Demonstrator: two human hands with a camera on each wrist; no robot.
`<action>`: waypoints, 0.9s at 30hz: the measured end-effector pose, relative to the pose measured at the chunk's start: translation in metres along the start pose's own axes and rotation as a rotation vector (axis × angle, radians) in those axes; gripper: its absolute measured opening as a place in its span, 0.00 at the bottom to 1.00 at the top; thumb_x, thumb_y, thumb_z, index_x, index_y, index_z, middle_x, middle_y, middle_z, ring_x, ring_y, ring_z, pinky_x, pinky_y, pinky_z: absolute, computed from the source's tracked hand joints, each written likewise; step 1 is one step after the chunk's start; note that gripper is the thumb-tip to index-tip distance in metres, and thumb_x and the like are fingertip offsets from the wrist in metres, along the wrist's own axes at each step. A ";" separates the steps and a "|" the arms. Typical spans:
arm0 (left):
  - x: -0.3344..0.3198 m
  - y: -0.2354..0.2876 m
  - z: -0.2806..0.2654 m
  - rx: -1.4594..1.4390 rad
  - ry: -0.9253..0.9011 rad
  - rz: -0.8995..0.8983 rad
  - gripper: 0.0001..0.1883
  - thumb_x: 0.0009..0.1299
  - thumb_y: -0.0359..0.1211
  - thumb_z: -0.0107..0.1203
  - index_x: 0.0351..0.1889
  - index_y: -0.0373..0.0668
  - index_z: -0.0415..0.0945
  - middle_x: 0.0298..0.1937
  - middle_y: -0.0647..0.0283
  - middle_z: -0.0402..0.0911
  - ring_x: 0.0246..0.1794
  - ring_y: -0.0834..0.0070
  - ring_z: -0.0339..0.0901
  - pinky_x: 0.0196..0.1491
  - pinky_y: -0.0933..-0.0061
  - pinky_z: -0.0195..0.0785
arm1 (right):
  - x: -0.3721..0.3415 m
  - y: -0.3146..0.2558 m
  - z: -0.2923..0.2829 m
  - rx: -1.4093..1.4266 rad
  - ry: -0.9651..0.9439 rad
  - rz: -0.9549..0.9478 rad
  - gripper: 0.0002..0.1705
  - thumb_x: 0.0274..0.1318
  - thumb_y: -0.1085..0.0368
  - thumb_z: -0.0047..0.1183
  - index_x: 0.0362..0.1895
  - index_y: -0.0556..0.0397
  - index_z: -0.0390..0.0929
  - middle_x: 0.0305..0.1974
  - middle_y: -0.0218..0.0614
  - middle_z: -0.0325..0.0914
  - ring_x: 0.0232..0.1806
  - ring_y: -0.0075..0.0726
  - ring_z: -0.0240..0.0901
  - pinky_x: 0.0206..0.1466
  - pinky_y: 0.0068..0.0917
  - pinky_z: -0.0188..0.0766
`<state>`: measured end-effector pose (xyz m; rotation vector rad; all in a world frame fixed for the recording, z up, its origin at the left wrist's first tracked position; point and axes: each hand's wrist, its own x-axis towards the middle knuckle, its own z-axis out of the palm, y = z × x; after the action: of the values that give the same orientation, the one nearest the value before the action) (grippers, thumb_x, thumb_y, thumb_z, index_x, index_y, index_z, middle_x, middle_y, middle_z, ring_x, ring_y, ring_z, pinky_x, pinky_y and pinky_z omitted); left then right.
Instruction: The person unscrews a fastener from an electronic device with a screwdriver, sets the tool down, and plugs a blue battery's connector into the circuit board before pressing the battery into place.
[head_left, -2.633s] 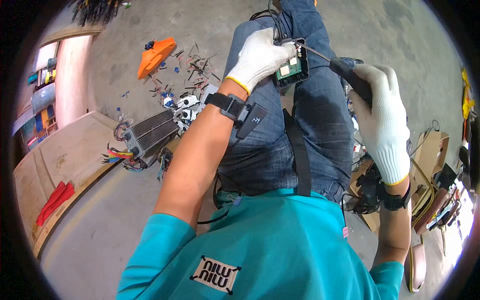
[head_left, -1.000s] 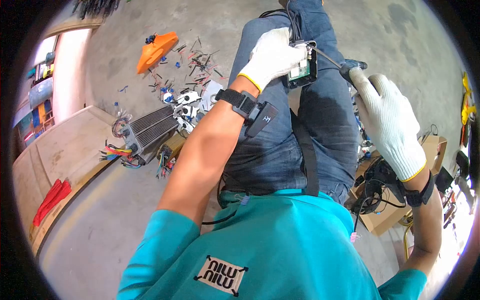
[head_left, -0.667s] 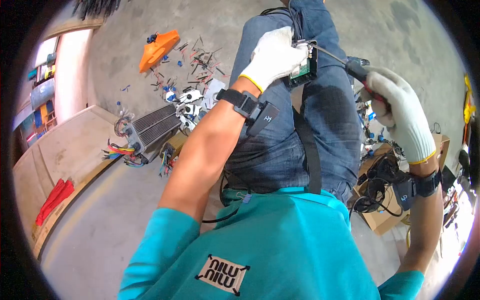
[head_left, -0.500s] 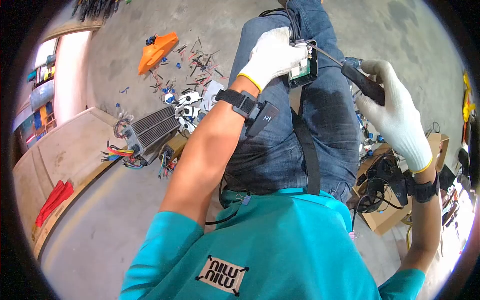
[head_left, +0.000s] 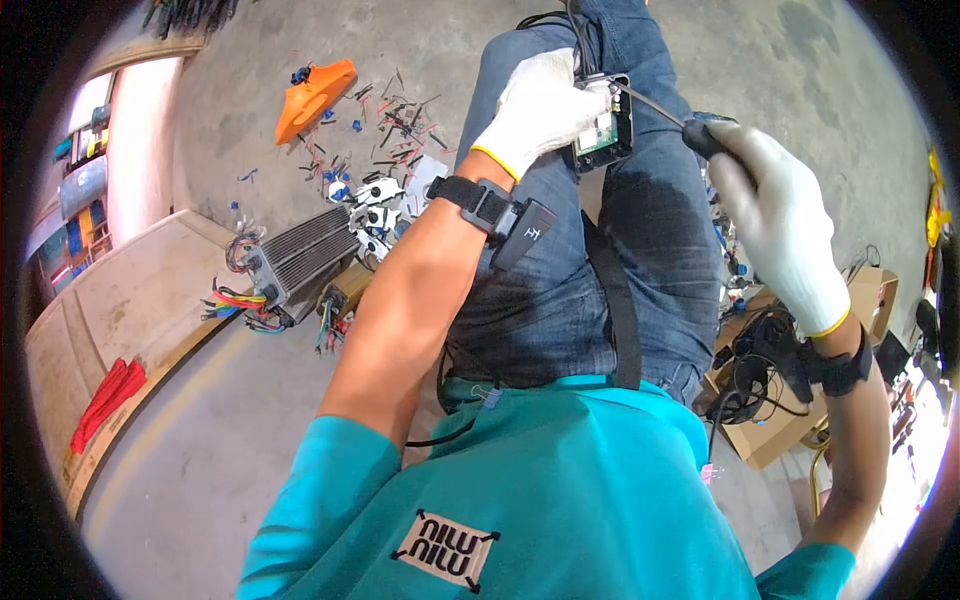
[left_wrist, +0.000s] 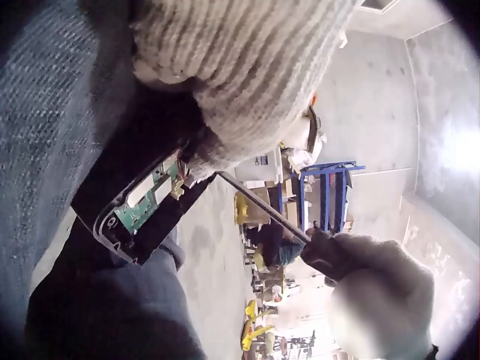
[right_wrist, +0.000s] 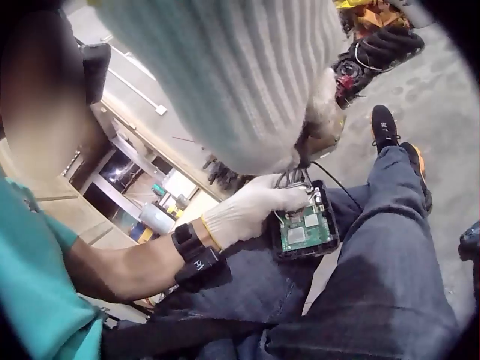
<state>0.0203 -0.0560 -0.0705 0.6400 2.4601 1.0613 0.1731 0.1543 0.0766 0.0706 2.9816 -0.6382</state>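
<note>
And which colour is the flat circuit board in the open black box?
The board is green, clearest in the right wrist view.

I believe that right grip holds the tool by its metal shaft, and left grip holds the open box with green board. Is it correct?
No: the right grip holds the tool by its dark handle, as the head view shows. The left grip holds the open box with the green board.

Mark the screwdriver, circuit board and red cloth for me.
Screwdriver (left_wrist: 266,208): left wrist view, metal shaft.
Circuit board (right_wrist: 319,234): right wrist view, green surface.
Red cloth (head_left: 107,406): head view, its middle.
</note>
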 end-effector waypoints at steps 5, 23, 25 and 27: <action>0.000 0.002 0.001 -0.047 -0.044 -0.012 0.22 0.69 0.47 0.68 0.45 0.35 0.86 0.38 0.47 0.89 0.40 0.59 0.88 0.47 0.60 0.78 | 0.017 0.007 -0.035 0.953 -0.348 0.775 0.20 0.71 0.51 0.58 0.41 0.57 0.86 0.26 0.24 0.75 0.22 0.14 0.67 0.23 0.15 0.59; 0.003 0.004 -0.003 -0.052 -0.035 0.000 0.25 0.67 0.53 0.64 0.39 0.36 0.84 0.41 0.40 0.87 0.46 0.40 0.85 0.51 0.48 0.77 | 0.000 0.004 -0.012 -0.451 -0.052 -0.260 0.22 0.68 0.68 0.55 0.64 0.38 0.80 0.47 0.38 0.81 0.51 0.50 0.82 0.51 0.44 0.84; 0.002 0.003 -0.003 -0.058 -0.032 0.018 0.24 0.67 0.51 0.63 0.38 0.36 0.83 0.40 0.39 0.87 0.46 0.40 0.85 0.51 0.48 0.77 | 0.001 0.005 -0.011 -0.440 -0.051 -0.273 0.21 0.68 0.68 0.55 0.64 0.38 0.80 0.48 0.39 0.82 0.49 0.51 0.83 0.50 0.45 0.83; 0.003 0.002 -0.002 -0.043 -0.025 0.023 0.22 0.67 0.49 0.66 0.40 0.36 0.85 0.37 0.45 0.88 0.40 0.52 0.85 0.47 0.55 0.77 | 0.002 0.005 -0.009 -0.431 -0.050 -0.289 0.21 0.68 0.68 0.55 0.63 0.38 0.81 0.49 0.39 0.82 0.47 0.53 0.83 0.50 0.46 0.83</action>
<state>0.0171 -0.0542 -0.0678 0.6662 2.4069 1.1054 0.1709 0.1624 0.0822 -0.4036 3.0283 -0.0030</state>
